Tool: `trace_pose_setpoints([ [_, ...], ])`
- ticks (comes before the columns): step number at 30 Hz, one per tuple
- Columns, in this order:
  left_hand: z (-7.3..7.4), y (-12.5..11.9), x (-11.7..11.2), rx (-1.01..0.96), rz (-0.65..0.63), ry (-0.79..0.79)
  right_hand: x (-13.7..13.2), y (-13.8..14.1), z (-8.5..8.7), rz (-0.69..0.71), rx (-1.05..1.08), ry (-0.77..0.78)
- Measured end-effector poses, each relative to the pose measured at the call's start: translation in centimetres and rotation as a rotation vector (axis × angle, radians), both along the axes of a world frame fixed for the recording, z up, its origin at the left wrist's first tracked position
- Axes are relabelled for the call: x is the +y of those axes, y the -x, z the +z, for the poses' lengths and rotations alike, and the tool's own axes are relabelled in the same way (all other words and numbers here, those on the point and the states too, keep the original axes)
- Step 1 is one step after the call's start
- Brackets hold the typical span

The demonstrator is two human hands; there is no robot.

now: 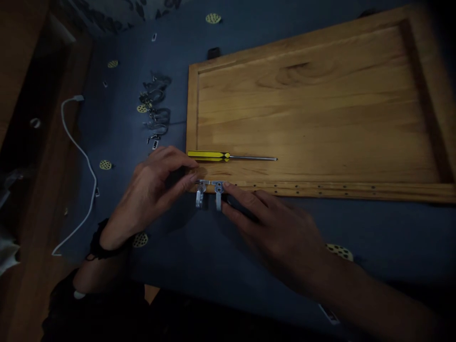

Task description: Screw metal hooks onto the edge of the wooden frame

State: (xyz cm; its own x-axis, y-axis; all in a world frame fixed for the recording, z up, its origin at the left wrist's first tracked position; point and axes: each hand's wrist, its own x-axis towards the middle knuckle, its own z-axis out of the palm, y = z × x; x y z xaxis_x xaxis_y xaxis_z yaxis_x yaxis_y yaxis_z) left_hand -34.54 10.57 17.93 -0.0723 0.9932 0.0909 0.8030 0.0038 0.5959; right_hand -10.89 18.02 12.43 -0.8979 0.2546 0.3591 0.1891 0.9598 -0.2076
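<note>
Two small metal hooks [200, 194] sit side by side on the near edge of a wooden panel [302, 118], their curved ends hanging over it. My left hand [149, 183] is at the panel's near left corner, thumb and index finger closed at the left hook's plate; its exact grip is partly hidden. My right hand [278, 223] has a finger pressing on the right hook [218, 190], with another finger beside its curved end. A screwdriver [210, 155] with a yellow handle lies on the panel just beyond the hooks, its shaft pointing right.
Several loose hooks and screws [156, 126] lie on the dark blue patterned cloth [171, 256] left of the panel. A row of small holes runs along the panel's near edge. A white cable [89, 166] curves along the cloth's left side. One dark block [213, 52] touches the panel's far edge.
</note>
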Motion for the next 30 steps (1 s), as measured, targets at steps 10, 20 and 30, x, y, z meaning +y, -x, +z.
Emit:
trace_pose_setpoints([
  [10, 0.1, -0.3, -0.1, 0.092, -0.21, 0.035, -0.1, 0.2, 0.0, -0.013, 0.016, 0.018],
  [20, -1.2, -1.6, -0.3, 0.19, -0.239, 0.057, -0.1, 0.3, 0.1, -0.023, 0.048, 0.015],
  [30, -1.1, -1.6, -0.2, 0.173, -0.241, 0.037, -0.2, 0.4, 0.1, -0.022, 0.044, -0.003],
])
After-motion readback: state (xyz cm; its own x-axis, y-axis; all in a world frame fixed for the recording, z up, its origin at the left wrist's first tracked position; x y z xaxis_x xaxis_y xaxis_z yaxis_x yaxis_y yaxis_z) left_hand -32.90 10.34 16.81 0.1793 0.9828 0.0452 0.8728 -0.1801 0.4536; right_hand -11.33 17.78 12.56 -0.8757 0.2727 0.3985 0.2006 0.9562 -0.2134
